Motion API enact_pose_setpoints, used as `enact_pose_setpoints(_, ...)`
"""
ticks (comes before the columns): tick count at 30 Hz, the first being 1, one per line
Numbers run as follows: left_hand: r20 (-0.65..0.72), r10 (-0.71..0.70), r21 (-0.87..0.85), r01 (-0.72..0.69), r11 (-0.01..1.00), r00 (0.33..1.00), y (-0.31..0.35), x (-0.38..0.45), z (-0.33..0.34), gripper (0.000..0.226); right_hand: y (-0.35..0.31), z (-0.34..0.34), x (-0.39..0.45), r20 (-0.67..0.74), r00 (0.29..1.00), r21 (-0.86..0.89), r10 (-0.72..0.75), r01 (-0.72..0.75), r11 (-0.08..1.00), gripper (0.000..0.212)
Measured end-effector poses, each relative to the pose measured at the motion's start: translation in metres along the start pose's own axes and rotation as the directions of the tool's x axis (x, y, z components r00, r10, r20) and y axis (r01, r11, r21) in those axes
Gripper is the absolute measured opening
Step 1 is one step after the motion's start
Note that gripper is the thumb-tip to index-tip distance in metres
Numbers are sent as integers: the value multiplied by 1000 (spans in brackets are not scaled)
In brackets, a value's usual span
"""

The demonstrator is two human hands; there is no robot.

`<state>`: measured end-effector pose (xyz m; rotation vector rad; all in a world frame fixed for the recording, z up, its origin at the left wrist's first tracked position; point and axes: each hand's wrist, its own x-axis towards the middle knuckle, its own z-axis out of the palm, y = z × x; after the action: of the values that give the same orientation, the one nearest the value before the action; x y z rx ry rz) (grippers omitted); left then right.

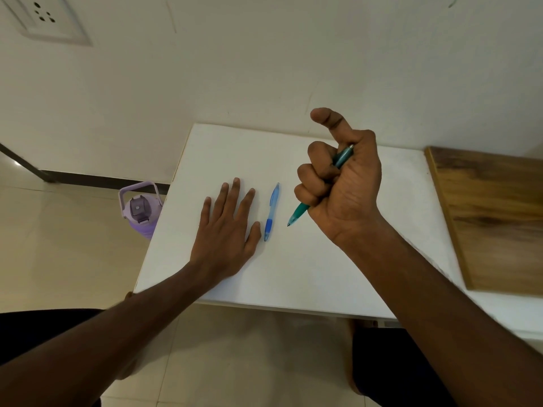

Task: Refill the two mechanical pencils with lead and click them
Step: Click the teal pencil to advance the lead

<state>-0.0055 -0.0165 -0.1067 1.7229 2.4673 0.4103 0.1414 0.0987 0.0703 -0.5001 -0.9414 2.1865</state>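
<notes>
Nearest to the camera, two bare forearms reach forward from the bottom edge, above dark clothing on the person's lap and the pale floor tiles. On the white table (293,274), the left hand (226,230) lies flat, palm down, with its fingers straight and a little spread; it holds nothing. Just beside its thumb, but not touching it, the blue mechanical pencil (271,212) rests on the table, its tip pointing toward the person and its darker blue grip at that near end.

To the right of it, the right hand (340,183) is raised above the table and its fingers are curled tightly around the green mechanical pencil (298,214). The tip of this pencil sticks out below the fist, toward the blue pencil, and the top end comes out near the base of the thumb. The thumb is lifted, apart from the top end of the pencil.

Further right, a wooden board (487,212) lies on the surface. On the floor left of the table stands a purple water bottle (139,212). Behind everything is a pale wall with a wall socket (44,17) at the upper left.
</notes>
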Motion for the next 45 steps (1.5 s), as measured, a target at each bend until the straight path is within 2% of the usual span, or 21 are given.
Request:
enact_pose_setpoints(12,5,26,64,-26,998,1000,-6,3,8,73,2,-1,1,-44,999,-3,-1,1,1000,39)
enact_pose_setpoints(21,20,20,69,-21,997,1000,-6,3,9,74,2,-1,0,-28,1000,0,-2,2,1000,38)
enact_pose_setpoints(26,18,23,68,-25,997,1000,-6,2,8,74,1,-3,-1,28,1000,35,3,-4,999,49)
enact_pose_setpoints(30,28,19,72,-21,997,999,-5,3,7,74,1,-3,-1,54,999,42,0,-3,999,42)
enact_pose_setpoints(45,17,22,70,-23,997,1000,-7,4,10,74,-1,-2,-1,43,999,84,8,-11,996,37)
